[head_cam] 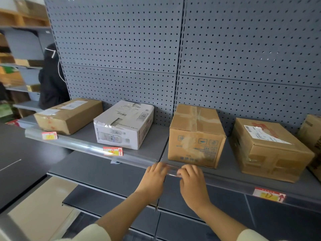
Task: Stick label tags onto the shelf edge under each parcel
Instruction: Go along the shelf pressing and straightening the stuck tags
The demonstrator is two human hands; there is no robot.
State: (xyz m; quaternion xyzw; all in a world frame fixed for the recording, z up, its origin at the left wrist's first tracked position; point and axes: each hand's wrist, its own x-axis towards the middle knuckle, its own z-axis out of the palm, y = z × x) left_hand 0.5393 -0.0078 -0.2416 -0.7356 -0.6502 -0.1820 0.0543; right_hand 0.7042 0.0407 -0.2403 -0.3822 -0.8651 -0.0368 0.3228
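Left hand point(153, 180): fingers laid fairly straight over the shelf edge point(139, 160), blurred at the tips.
Right hand point(193, 183): just beside the left, fingers bent, tips on the same clear strip; whether they pinch a tag, I cannot tell.
Right tag point(268, 194): red and yellow, on the edge well right of the right hand.
Middle tag point(113, 151): on the edge left of the left hand.
Far-left tag point(49, 135): farther left along the edge.
Taped box point(196, 136): just beyond both hands.
Labelled box point(271, 148): right of it, above the right tag.
White box point(124, 124): above the middle tag.
Flat box point(69, 115): above the far-left tag.
Pegboard point(121, 49): grey, behind the boxes.
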